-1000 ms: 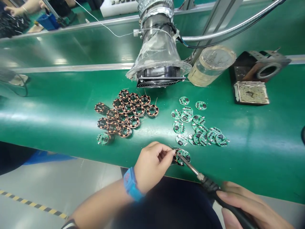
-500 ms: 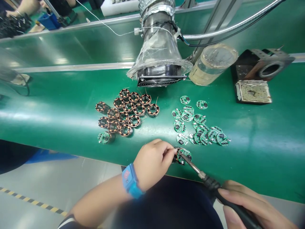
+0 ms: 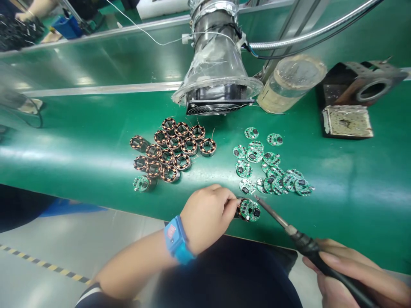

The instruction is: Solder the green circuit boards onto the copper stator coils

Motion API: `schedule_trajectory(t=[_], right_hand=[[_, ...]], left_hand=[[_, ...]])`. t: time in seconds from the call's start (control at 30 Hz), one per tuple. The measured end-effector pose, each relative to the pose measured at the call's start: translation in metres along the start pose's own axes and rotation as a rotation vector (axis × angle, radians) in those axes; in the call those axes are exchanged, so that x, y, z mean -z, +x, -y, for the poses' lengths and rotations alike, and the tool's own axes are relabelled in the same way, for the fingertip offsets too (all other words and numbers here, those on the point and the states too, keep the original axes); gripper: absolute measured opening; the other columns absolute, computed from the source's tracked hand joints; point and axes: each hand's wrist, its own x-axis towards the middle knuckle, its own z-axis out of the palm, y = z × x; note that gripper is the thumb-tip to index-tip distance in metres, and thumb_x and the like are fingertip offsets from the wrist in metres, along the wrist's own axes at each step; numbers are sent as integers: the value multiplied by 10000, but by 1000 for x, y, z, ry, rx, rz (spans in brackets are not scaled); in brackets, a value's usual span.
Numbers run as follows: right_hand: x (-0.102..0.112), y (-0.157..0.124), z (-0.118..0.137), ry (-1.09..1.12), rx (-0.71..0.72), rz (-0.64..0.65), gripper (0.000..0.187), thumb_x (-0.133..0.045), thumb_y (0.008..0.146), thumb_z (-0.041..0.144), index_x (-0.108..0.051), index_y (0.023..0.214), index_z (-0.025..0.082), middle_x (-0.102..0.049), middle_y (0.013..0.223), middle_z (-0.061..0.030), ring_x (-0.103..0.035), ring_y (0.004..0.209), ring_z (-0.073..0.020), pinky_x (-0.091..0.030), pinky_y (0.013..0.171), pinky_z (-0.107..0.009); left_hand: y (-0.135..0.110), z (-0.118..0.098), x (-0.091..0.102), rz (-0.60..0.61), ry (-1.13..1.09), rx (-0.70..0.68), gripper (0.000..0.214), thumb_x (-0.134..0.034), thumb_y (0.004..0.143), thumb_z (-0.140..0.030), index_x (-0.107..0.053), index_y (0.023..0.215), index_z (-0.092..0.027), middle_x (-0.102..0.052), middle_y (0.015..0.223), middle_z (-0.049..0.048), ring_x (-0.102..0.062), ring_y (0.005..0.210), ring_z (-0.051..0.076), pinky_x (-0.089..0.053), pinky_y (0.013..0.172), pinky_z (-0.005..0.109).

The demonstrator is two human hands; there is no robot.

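My left hand (image 3: 207, 214), with a blue wrist strap (image 3: 176, 240), pinches a copper coil with a round green circuit board (image 3: 249, 209) on it, near the front edge of the green belt (image 3: 80, 141). My right hand (image 3: 356, 276) grips the black handle of a soldering iron (image 3: 289, 227). Its metal tip points at the board from the right and hangs just off its upper edge. A cluster of copper-wound coils (image 3: 173, 149) lies beyond my left hand. A heap of round green boards (image 3: 269, 171) lies to their right.
A clear fume hood with a fan (image 3: 218, 81) stands at the back of the belt. Beside it are a cloudy jar (image 3: 290, 83), a soldering iron stand (image 3: 366, 83) and a dirty sponge (image 3: 348, 122). Another person's hands (image 3: 27, 13) work far left.
The soldering iron tip has lifted off the board and pulled back to the right with my right hand. My left hand keeps its pinch on the coil assembly.
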Motion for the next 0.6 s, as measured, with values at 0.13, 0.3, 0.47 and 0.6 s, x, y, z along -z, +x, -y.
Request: schedule_trajectory(t=[0.13, 0.3, 0.47, 0.6], right_hand=[[-23, 31, 16, 67, 186, 141, 341, -506, 800, 137, -522, 1132, 211, -672, 965, -84, -629, 938, -196, -532, 764, -320], [-54, 46, 23, 34, 260, 107, 361, -583, 720, -3, -539, 1000, 220, -618, 1121, -86, -573, 1054, -189, -484, 846, -342], [-61, 42, 22, 90, 189, 81, 423, -641, 679, 3, -499, 1011, 222, -620, 1096, -80, -578, 1039, -197, -492, 829, -357], [-62, 44, 22, 107, 196, 93, 403, -639, 683, 1, -495, 995, 211, -618, 1077, -85, -575, 1028, -193, -489, 828, -357]], left_hand=[[4, 0, 2, 8, 5, -24, 198, -519, 854, -221, -616, 691, -162, -580, 644, -3, -532, 590, 123, -389, 558, 242], [3, 5, 2, -28, -94, -32, 179, -547, 842, -219, -643, 702, -163, -608, 637, 5, -575, 624, 137, -450, 592, 246], [-21, 22, -9, -147, -425, 43, 197, -646, 772, -163, -662, 969, -165, -684, 809, 36, -644, 711, 134, -531, 678, 243], [-30, 21, -23, -183, -555, -67, 105, -685, 730, -114, -727, 789, -189, -716, 788, 36, -660, 730, 140, -541, 696, 240]])
